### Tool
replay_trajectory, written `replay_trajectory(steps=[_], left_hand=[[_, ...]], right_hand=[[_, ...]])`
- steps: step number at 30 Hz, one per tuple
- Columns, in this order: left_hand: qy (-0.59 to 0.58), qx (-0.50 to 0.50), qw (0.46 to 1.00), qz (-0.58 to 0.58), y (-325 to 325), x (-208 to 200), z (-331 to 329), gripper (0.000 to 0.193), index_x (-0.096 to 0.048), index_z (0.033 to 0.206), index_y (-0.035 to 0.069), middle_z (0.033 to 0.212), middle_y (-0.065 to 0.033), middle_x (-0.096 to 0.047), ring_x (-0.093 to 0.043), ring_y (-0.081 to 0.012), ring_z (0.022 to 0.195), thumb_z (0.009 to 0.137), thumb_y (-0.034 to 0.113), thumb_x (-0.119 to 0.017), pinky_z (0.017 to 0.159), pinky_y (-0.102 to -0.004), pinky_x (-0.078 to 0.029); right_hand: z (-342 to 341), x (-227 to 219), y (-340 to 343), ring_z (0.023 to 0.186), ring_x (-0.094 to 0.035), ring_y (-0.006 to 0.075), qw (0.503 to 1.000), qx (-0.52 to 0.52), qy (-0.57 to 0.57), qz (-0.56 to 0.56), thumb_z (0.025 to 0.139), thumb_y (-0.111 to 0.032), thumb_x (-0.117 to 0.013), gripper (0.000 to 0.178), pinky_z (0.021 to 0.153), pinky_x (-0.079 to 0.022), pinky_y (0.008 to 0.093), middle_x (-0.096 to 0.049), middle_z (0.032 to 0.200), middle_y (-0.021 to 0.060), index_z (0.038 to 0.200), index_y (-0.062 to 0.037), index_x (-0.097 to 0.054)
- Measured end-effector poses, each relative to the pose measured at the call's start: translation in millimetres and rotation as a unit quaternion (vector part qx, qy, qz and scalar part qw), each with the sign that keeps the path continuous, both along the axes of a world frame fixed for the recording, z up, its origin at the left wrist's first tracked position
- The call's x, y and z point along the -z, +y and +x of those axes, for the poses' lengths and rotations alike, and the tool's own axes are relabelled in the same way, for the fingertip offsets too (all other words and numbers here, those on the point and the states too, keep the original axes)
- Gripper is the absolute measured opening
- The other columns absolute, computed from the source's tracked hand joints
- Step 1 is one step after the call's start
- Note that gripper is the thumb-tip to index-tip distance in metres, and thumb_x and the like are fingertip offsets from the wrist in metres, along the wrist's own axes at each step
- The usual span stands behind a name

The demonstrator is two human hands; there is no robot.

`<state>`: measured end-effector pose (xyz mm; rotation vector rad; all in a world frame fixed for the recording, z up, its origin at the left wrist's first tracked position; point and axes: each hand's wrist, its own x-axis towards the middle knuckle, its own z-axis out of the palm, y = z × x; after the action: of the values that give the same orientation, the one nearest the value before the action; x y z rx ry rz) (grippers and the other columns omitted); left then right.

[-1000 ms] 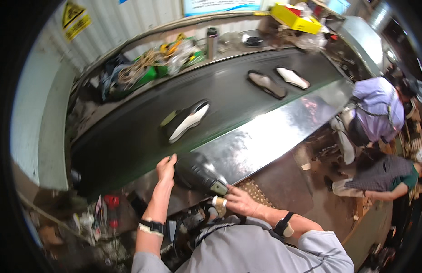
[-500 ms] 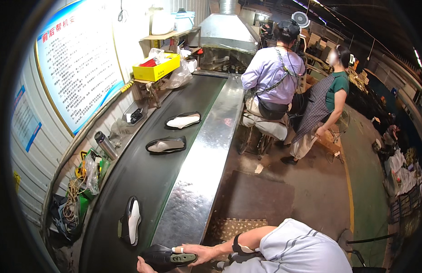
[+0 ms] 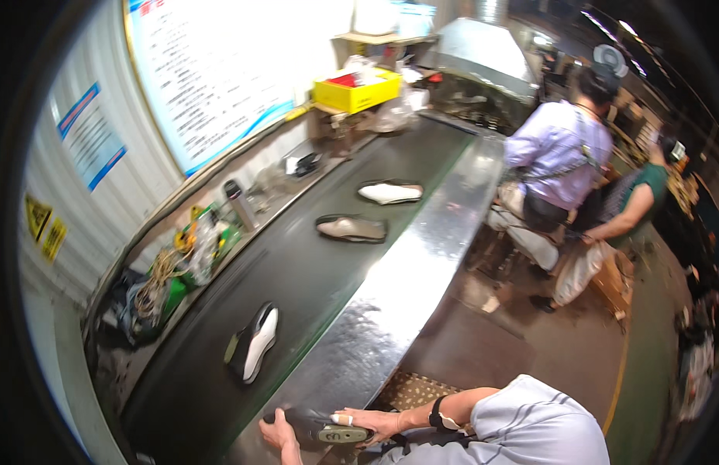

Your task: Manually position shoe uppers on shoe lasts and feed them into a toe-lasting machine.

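Both my hands hold a dark shoe upper on a last [image 3: 306,421], low over the metal ledge. My left hand [image 3: 280,435] grips one end, and my right hand [image 3: 372,421], with white tape on a finger, closes round the other end beside the olive-green top of the last. On the dark conveyor belt [image 3: 196,387] ahead lies a black shoe upper with a white underside [image 3: 260,345]. Farther along are a shoe upper with a grey-beige underside [image 3: 351,228] and another white-bottomed shoe upper [image 3: 390,192].
A shiny metal ledge [image 3: 398,310] runs along the belt's right side. On the left shelf stand a steel flask [image 3: 240,204], coiled cords [image 3: 159,280] and a yellow box [image 3: 358,93]. A seated person [image 3: 565,147] and a person in green [image 3: 646,190] are beyond, right.
The view has turned left, so the scene sits farther right. My hands have brought the held shoe upper from the belt's edge over the metal ledge. The person in green has bent lower.
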<state>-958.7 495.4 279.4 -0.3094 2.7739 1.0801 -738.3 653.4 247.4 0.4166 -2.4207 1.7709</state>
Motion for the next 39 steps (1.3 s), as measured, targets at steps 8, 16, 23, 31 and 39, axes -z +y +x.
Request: replay_trajectory(steps=[8,16,23,31,39], left_hand=[[0.000,-0.066,0.977,0.205,-66,-8,3,0.031,-0.066,0.089,-0.002,0.079,-0.0081,-0.065,-0.061,-0.0208,0.073,0.072,0.021,-0.075,0.071,-0.0371,-0.051],[0.122,-0.109,0.973,0.164,-131,-126,80,0.038,-0.064,0.089,-0.001,0.077,-0.0069,-0.068,-0.061,-0.0143,0.071,0.075,0.029,-0.082,0.067,-0.0344,-0.051],[0.211,-0.327,0.912,0.132,-267,-194,229,0.041,-0.063,0.094,0.000,0.078,-0.0093,-0.065,-0.058,-0.0174,0.075,0.084,0.038,-0.075,0.071,-0.0365,-0.047],[0.285,-0.557,0.607,0.489,-432,-259,444,0.050,-0.064,0.091,0.004,0.085,-0.0030,-0.066,-0.062,-0.0137,0.080,0.100,0.052,-0.056,0.074,-0.0315,-0.049],[0.377,-0.594,0.517,0.489,-454,-241,562,0.029,-0.068,0.100,0.010,0.092,-0.0024,-0.071,-0.066,-0.0146,0.078,0.099,0.037,-0.059,0.067,-0.0291,-0.051]], right_hand=[[-1,-53,0,0.153,-0.009,0.0386,0.995,-0.095,-0.020,0.028,0.087,-0.044,-0.074,0.099,0.123,-0.010,0.0501,-0.015,0.163,0.0257,0.156,0.0006,-0.019],[-82,-156,-82,0.139,-0.040,0.0275,0.838,-0.159,-0.487,-0.189,0.097,-0.056,-0.059,0.097,0.115,-0.032,0.0366,-0.039,0.151,0.0211,0.157,0.0045,-0.012],[-9,-164,-226,0.095,-0.060,0.0083,0.906,-0.243,-0.265,-0.224,0.099,-0.009,-0.064,0.044,0.083,-0.050,0.0231,-0.067,0.108,0.0041,0.138,0.0043,-0.050],[102,-208,-414,0.082,-0.057,0.0061,0.810,-0.416,-0.356,-0.208,0.097,-0.011,-0.069,0.024,0.074,-0.049,0.0235,-0.067,0.096,-0.0004,0.115,0.0035,-0.064],[183,-245,-559,0.077,-0.064,0.0104,0.727,-0.419,-0.486,-0.246,0.097,-0.013,-0.067,0.018,0.068,-0.054,0.0271,-0.070,0.094,0.0019,0.114,-0.0044,-0.065]])
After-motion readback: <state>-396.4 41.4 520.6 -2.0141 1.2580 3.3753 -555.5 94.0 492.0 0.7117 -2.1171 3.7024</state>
